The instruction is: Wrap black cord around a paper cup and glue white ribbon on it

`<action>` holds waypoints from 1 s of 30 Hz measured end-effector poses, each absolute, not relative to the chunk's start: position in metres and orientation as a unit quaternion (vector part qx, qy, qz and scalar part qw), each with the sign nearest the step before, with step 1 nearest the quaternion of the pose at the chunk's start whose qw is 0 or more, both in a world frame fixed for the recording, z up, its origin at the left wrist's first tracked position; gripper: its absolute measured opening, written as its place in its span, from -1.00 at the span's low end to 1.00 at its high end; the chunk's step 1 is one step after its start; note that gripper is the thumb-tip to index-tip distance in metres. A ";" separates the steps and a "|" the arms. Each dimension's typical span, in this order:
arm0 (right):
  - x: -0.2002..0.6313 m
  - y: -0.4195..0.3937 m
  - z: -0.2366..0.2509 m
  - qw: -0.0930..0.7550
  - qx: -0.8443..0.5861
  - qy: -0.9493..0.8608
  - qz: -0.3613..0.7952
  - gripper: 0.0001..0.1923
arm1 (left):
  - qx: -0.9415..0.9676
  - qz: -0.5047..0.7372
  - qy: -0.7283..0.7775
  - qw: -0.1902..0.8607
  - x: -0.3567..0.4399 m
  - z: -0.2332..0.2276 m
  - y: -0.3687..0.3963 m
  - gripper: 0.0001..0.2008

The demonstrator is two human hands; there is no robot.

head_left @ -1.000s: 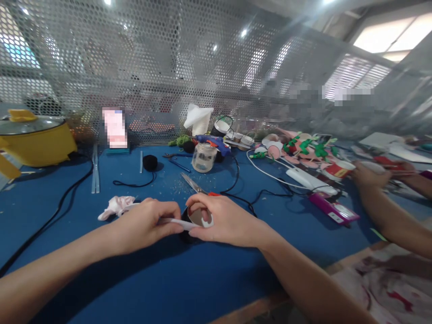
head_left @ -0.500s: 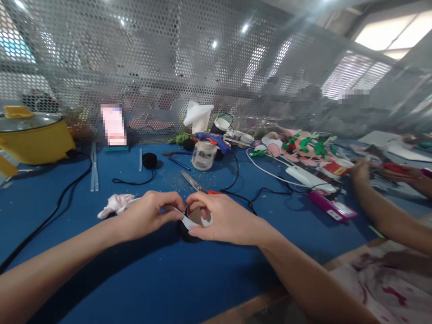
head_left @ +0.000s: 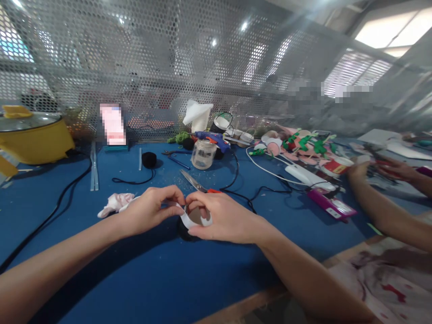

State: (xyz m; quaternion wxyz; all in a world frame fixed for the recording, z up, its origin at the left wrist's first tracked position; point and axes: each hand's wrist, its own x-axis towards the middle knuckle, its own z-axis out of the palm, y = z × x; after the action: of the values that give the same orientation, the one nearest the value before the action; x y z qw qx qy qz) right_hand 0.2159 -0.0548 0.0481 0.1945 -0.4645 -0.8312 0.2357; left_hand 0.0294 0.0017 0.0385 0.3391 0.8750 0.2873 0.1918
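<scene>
Both hands meet mid-table on a small round black-sided cup [head_left: 189,225]: right hand [head_left: 224,218] w/ fingers curled round it, steadying; left hand [head_left: 151,211] pinches white paper strip [head_left: 184,219] against its rim, prob. to wrap it. Scissors [head_left: 195,183] just behind, glue gun [head_left: 212,139] farther back; blue table [head_left: 151,279].

I see a deep blue surface [head_left: 162,279] under everything. Between my hands sits a black round piece [head_left: 184,230] wrapped by a white strip [head_left: 185,219]. The crumpled cloth [head_left: 116,202] is pale pink and white, and the scissors [head_left: 197,183] are silver with a red-orange handle. The pot [head_left: 35,139] is yellow, the glue gun [head_left: 212,139] blue with orange, and the box [head_left: 330,204] magenta. A grey perforated screen [head_left: 202,67] carries a honeycomb of holes.
</scene>
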 end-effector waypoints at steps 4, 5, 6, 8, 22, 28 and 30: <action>0.215 -0.055 0.047 0.195 -0.463 -0.836 0.220 -0.73 | 0.881 0.202 0.253 0.346 0.028 0.037 0.003 -0.90; 0.215 -0.055 0.047 0.197 -0.462 -0.838 0.214 -0.73 | 0.891 0.198 0.233 0.336 0.027 0.037 0.004 -0.89; 0.215 -0.055 0.047 0.198 -0.461 -0.839 0.208 -0.74 | 0.903 0.194 0.212 0.319 0.027 0.038 0.004 -0.87; 0.214 -0.054 0.047 0.193 -0.458 -0.844 0.201 -0.71 | 0.929 0.185 0.173 0.270 0.026 0.039 0.004 -0.82; 0.226 -0.051 0.053 0.322 -0.425 -0.822 0.198 -0.57 | 0.932 0.155 0.218 0.243 0.023 0.046 0.009 -0.86; 0.240 -0.037 0.044 0.494 -0.475 -0.681 0.260 -0.68 | 0.828 0.187 0.293 0.441 0.017 0.049 0.018 -0.84; 0.237 -0.033 0.037 0.462 -0.474 -0.673 0.329 -0.57 | 0.798 0.204 0.291 0.486 0.016 0.048 0.019 -0.82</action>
State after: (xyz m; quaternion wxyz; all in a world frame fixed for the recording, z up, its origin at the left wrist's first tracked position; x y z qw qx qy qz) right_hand 0.2367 -0.0326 0.0371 0.4620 -0.4743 -0.6731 0.3293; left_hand 0.0161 0.0192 0.0476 0.4860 0.7983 0.2915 0.2041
